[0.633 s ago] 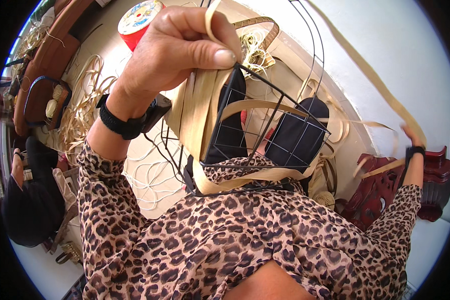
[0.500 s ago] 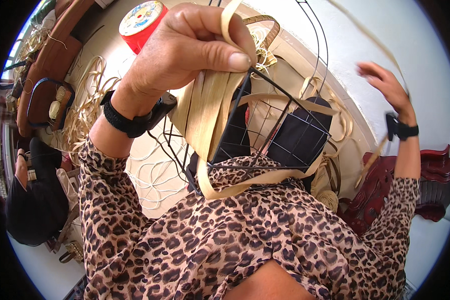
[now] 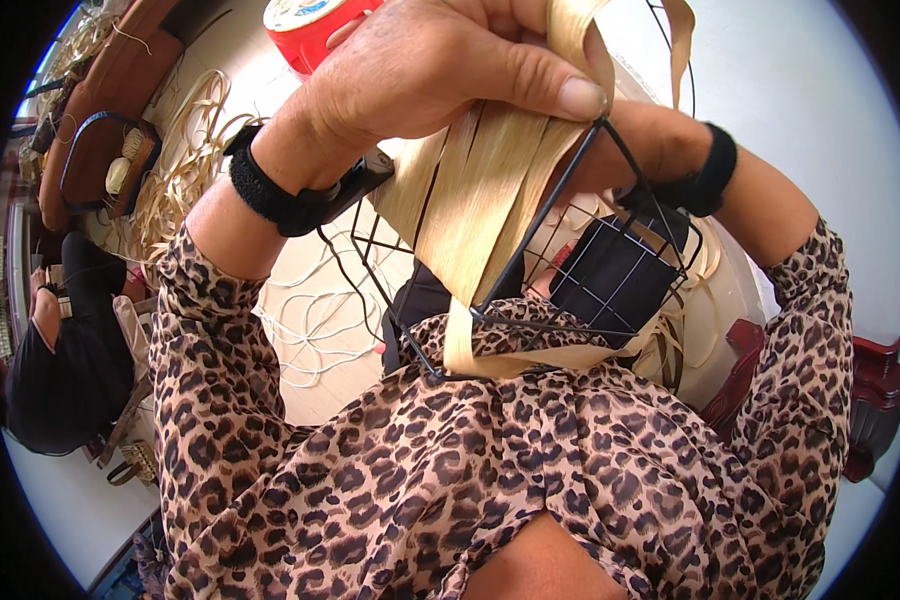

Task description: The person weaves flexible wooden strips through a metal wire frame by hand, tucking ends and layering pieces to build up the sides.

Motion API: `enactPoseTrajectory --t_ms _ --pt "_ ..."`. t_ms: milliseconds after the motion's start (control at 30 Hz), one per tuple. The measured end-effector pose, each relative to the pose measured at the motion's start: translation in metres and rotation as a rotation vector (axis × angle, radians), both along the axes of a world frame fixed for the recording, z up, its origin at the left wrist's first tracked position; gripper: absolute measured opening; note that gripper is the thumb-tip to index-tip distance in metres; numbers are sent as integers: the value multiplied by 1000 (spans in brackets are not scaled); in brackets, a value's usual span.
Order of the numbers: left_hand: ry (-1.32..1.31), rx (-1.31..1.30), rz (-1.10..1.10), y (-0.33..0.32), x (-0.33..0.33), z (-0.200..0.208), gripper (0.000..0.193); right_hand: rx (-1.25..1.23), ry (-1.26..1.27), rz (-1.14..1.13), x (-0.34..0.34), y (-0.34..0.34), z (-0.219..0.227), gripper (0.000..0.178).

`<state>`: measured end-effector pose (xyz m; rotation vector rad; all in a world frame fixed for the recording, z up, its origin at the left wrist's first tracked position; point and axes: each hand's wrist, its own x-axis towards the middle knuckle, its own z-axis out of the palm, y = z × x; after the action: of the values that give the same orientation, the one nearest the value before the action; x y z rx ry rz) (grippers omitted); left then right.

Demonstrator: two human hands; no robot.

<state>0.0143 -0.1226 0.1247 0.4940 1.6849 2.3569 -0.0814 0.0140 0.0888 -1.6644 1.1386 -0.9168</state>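
Observation:
A black wire basket frame [image 3: 542, 232] rests tilted in my lap, one side wrapped with pale flat straw-coloured strips [image 3: 470, 190] lying side by side. At its upper corner my left hand [image 3: 460, 65] pinches the strip [image 3: 568, 40] between thumb and fingers against the wire. My right hand [image 3: 610, 160] reaches in behind the wrapped side; its fingers are hidden by the strips and my left hand. One length of strip loops under the frame's near edge, across my leopard-print top. Another strip end [image 3: 681, 45] curls up beyond the hands.
A red round stool or tub [image 3: 315, 40] stands at the far left. Loose straw strips [image 3: 195, 160] and white cord [image 3: 315, 310] lie on the floor. Brown wooden furniture [image 3: 95, 100] is at left, near a seated person in black [image 3: 75, 360]. Dark red carved wood [image 3: 740, 370] stands at right.
My right hand has swung in from the far right to behind the wrapped side. The left hand and the frame's upper corner have shifted right and slightly up.

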Motion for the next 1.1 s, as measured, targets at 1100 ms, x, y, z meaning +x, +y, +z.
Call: enactPoseTrajectory --t_ms 1100 --pt "53 -10 77 -23 -5 -4 10 597 676 -1496 -81 365 -7 38"
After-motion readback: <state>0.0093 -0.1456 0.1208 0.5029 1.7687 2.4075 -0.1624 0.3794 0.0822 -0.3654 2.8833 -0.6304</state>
